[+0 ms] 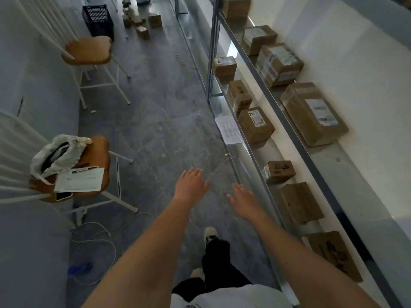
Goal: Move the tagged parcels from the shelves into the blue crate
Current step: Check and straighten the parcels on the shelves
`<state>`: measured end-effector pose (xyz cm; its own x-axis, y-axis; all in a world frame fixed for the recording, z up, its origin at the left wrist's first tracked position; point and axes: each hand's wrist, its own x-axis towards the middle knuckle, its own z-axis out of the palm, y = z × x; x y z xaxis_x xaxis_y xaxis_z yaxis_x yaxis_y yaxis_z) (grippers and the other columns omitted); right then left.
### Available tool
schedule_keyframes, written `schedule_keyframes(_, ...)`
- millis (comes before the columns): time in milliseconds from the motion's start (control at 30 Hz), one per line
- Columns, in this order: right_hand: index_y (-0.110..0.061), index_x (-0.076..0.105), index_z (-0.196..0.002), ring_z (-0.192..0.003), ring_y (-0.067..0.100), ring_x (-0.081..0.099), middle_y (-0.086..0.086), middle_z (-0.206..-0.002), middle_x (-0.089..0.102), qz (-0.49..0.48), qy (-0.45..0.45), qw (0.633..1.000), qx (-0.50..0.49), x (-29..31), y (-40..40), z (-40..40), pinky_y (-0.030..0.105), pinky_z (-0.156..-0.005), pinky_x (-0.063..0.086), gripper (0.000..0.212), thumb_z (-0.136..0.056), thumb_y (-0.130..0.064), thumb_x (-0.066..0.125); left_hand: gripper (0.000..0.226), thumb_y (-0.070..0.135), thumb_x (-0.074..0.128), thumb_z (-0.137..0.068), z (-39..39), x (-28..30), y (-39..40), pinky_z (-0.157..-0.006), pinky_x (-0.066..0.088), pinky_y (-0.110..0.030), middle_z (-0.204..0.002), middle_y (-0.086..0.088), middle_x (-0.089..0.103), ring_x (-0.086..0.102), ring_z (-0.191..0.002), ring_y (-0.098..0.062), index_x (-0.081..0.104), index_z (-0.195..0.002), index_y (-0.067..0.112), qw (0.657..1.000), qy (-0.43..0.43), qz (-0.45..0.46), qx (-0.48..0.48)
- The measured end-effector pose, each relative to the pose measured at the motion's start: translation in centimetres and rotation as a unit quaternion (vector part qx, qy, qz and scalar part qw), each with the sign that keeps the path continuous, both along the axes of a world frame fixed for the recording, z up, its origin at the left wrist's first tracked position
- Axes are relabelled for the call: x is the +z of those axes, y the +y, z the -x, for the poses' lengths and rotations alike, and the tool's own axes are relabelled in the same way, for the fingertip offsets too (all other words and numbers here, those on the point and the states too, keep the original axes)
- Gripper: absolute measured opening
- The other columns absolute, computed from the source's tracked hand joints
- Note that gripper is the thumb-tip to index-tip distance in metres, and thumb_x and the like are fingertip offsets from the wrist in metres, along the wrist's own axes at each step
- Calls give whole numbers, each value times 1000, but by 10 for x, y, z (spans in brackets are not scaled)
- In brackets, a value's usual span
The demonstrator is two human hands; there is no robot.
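— Two hands, both empty: the left hand (190,182) and the right hand (244,199) reach forward over the floor (155,121), fingers spread, palms down, apart from each other and touching nothing.

— And the parcels?

— On the shelves (255,150) to the right of the hands. One parcel with a white tag (255,124) sits ahead of the right hand on the lower shelf; a larger tagged one (313,113) lies on the shelf above it, further right. Just right of the right hand sits a small box (279,172).

— The crate?

— The crate (97,20) stands on the floor far ahead of the left hand, beyond a chair (87,50). It looks dark blue. A few small boxes (144,23) lie on the floor just beside it.

— Anything nearer?

— A second chair (93,161) left of the left hand, carrying a bag (57,152) and papers (80,179).
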<state>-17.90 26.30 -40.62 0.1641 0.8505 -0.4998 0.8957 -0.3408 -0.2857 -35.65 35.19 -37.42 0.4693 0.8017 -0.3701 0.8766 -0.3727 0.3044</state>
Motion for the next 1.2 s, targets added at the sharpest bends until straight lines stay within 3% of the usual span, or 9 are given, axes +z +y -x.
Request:
schedule_keyframes(267, -7, 23, -153, -151, 25, 13, 11, -162, 20, -35, 12, 999, 16, -2, 152, -18, 43, -120, 13, 57, -105, -34, 35, 60, 38, 37, -100, -22, -2, 126, -120, 9, -37, -159, -5, 25, 16, -148, -20, 25, -151, 10, 999, 24, -11, 24)
schedule_keyframes(433, -8, 16, -155, -152, 25, 8, 9, -164, 14, -7, -6, 1000, 16, -9, 235, -23, 43, -122, 9, 59, -105, -36, 32, 60, 38, 36, -100, -29, -7, 207, -120, 8, -36, -159, -5, 25, 15, -149, -20, 24, -151, 9, 999, 29, 0, 23)
schedule_keyframes(767, -7, 14, -155, -152, 25, 8, 10, -164, 14, 8, -5, 995, -104, -20, 380, -29, 45, -123, 10, 61, -105, -36, 34, 59, 37, 33, -101, -56, -23, 395, -121, 8, -37, -159, -5, 24, 14, -149, -20, 23, -152, 10, 994, 54, 12, -92)
schedule_keyframes(1200, -7, 15, -155, -152, 27, 8, 10, -164, 14, 15, 16, 978, -206, -41, 541, -95, 45, -121, 14, 61, -105, -35, 36, 59, 37, 33, -101, -145, -43, 572, -120, 6, -36, -160, -6, 22, 13, -149, -20, 21, -153, 10, 975, 76, 26, -207)
